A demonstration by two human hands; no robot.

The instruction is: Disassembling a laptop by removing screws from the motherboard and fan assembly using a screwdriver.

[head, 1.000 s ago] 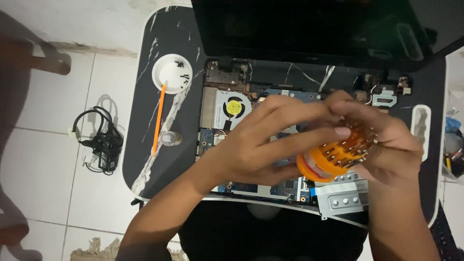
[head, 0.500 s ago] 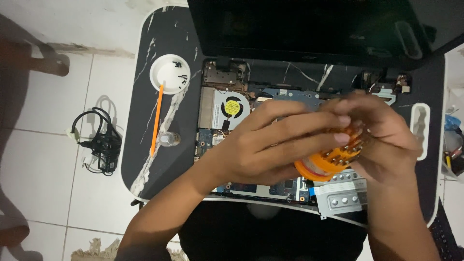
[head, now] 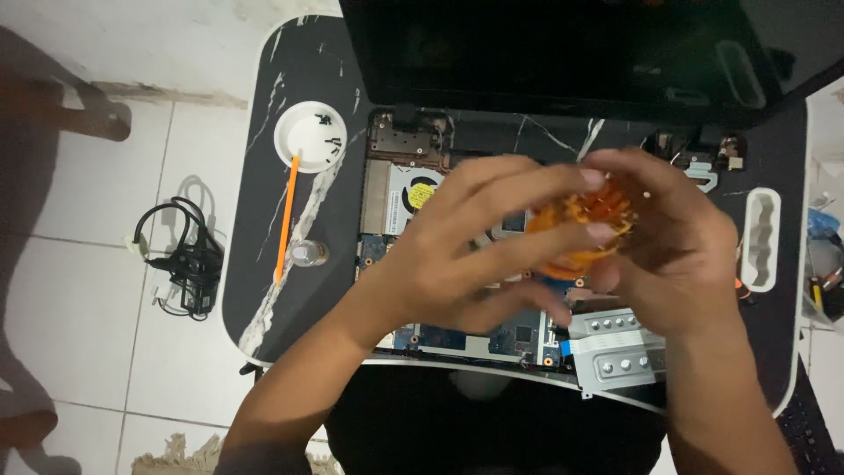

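Both my hands meet over an opened laptop (head: 413, 198) with its circuit board and fan exposed. My left hand (head: 475, 251) and my right hand (head: 677, 255) together grip a round orange holder (head: 585, 224) with metal bits standing in it; my fingers wrap its rim and cover most of it. The laptop's dark screen (head: 563, 53) stands open at the back. A silver metal bracket (head: 615, 352) lies on the board's near right corner, just below my right hand.
A black marbled lap table (head: 299, 105) carries everything. On its left are a white dish (head: 309, 136) with small screws, an orange stick (head: 286, 215) and a small clear bottle (head: 308, 253). A white slot (head: 760, 237) sits at right. A black charger with cable (head: 189, 259) lies on the tiled floor.
Both hands with the orange holder have lifted slightly away from me, toward the screen. My left fingers have shifted further over the holder's top.
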